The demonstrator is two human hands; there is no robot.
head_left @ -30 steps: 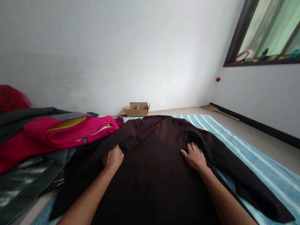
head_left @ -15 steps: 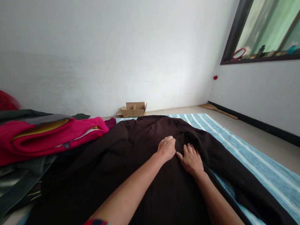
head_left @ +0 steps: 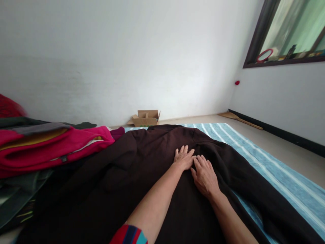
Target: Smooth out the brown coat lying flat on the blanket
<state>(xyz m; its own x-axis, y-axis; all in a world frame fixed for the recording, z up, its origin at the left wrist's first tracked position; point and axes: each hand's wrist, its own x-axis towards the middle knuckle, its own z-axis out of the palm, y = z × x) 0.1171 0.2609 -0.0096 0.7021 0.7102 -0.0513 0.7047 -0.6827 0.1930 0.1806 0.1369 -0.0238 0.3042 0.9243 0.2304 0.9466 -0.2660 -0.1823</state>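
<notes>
A dark brown jacket (head_left: 142, 176) lies spread flat over a blue striped mat (head_left: 274, 169). My left hand (head_left: 184, 158) rests palm down on the middle of the jacket, fingers stretched out. My right hand (head_left: 204, 175) lies flat right beside it, fingers spread, its fingertips touching the left hand. Neither hand holds anything. One sleeve (head_left: 256, 189) of the jacket runs out to the right across the mat.
A pile of clothes with a pink garment (head_left: 50, 147) on top sits at the left. A small open cardboard box (head_left: 146, 118) stands by the far white wall. A dark-framed window (head_left: 286, 34) is at the upper right, with bare floor below it.
My left hand crossed from the jacket's left side to its middle and opened from a loose fist to flat. My right hand stayed nearly in place.
</notes>
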